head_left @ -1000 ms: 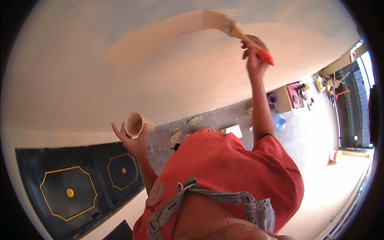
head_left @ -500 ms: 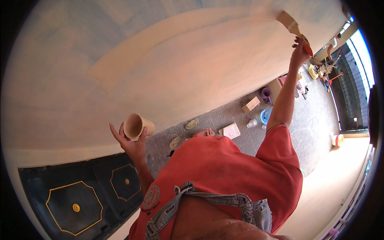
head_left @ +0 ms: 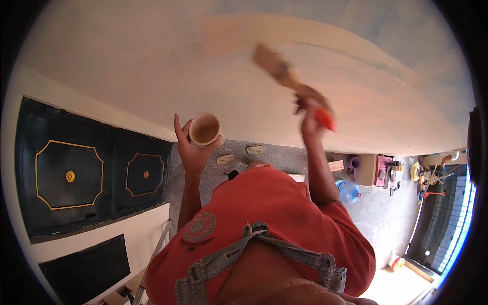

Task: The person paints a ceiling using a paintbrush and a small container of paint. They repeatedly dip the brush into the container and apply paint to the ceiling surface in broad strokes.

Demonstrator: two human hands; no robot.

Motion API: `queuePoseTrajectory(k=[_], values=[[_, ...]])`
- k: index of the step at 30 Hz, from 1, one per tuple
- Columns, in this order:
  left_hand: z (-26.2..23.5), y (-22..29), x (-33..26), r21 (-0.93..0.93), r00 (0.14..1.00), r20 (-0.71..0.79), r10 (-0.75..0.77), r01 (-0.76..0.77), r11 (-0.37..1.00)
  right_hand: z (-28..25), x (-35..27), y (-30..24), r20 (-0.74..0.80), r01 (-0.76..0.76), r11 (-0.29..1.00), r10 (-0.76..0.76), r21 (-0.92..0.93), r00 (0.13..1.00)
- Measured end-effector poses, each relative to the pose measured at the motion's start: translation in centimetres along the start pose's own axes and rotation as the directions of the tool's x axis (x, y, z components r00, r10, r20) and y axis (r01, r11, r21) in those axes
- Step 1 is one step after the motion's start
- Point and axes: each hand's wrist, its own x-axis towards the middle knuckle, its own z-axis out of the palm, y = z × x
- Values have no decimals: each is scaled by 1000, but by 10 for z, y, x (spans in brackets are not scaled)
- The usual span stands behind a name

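My left hand [head_left: 192, 154] grips a pale, paint-stained cup [head_left: 207, 131] at chest height, its mouth tilted toward me. The cup's inside is coated in beige, and how full it is I cannot tell. Out in front, my right hand [head_left: 311, 116] is closed round a wide flat paintbrush [head_left: 274, 63] with a red-ended handle, both smeared by motion. The brush's bristles point up and left, close to the peach-washed wall [head_left: 152, 96]; whether they touch it is unclear. A curved beige streak [head_left: 300, 25] runs across the wall above the brush.
Below on the grey floor lie yellow sandals [head_left: 256, 149], a blue water bottle [head_left: 348, 191] and a purple mug [head_left: 354, 162]. A box [head_left: 376, 170] holding tools stands by the wall. Dark panelled doors [head_left: 71, 203] are at left, a barred gate [head_left: 447, 218] at right.
My right hand has swung left and down with the paintbrush, from the far right toward the middle. The cup sits higher and further right in view, and the whole view has turned.
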Motion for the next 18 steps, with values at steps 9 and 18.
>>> queuePoseTrajectory(k=[9, 18], values=[[5, -23, -3, 27, 995, -94, -41, 44, 999, 139, 77, 35, 231, 485, 872, -459, -68, 858], [0, -31, -7, 9, 993, -92, -79, 80, 997, -19, 85, 12, -34, 90, 988, -95, -123, 995]])
